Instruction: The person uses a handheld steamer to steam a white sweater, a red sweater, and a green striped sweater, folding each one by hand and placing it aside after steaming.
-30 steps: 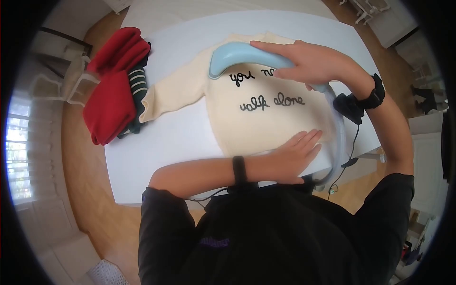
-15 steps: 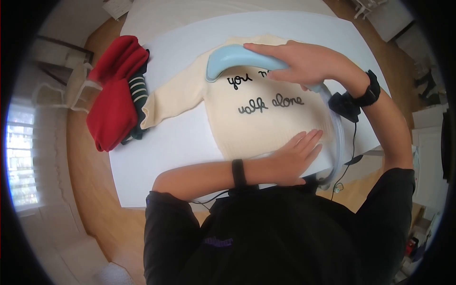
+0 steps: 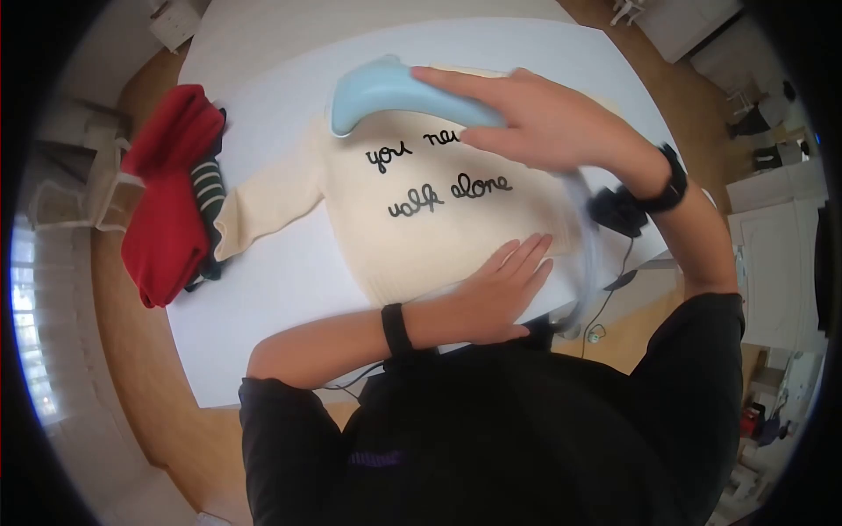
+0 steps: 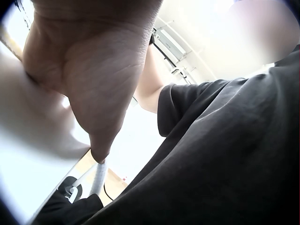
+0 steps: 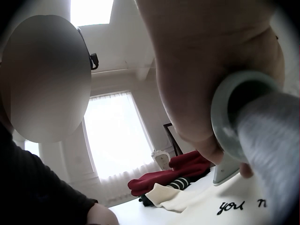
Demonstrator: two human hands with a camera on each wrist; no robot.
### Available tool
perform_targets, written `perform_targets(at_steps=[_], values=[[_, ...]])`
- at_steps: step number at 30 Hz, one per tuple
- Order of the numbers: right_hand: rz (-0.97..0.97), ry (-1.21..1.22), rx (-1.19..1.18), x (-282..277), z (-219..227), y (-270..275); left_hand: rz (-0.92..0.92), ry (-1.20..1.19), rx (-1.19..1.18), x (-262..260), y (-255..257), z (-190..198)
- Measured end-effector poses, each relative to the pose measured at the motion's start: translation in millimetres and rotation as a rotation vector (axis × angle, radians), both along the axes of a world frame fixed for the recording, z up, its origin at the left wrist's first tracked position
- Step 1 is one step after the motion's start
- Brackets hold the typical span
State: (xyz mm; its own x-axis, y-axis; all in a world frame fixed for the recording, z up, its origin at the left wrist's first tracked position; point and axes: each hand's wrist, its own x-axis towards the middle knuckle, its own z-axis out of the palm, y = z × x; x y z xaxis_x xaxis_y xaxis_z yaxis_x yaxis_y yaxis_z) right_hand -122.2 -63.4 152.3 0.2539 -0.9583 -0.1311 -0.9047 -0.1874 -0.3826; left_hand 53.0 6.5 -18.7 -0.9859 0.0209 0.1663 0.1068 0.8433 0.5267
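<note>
Head view | cream sweater (image 3: 438, 241): on white table (image 3: 276, 294) | right hand (image 3: 557, 123): gripping pale-blue steamer (image 3: 386, 92) at sweater's upper part | left hand (image 3: 491, 298): fingers extended, resting at its hem (image 3: 386, 289) | red garments (image 3: 167, 219): beside its cuff (image 3: 225, 235)

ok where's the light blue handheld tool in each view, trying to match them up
Head: upper middle, in the right hand, over the cream sweater.
Left wrist: not in it.
Right wrist: right side, its hose end towards the camera.
Shared landmark: the pale hose, which shows in all three views.
</note>
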Motion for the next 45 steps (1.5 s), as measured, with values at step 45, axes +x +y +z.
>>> perform_targets(at_steps=[45], values=[[-0.447,-0.297,0.186,-58.6,-22.0,-2.0,-0.065,0.002,0.083,5.2,-6.9,-1.6]])
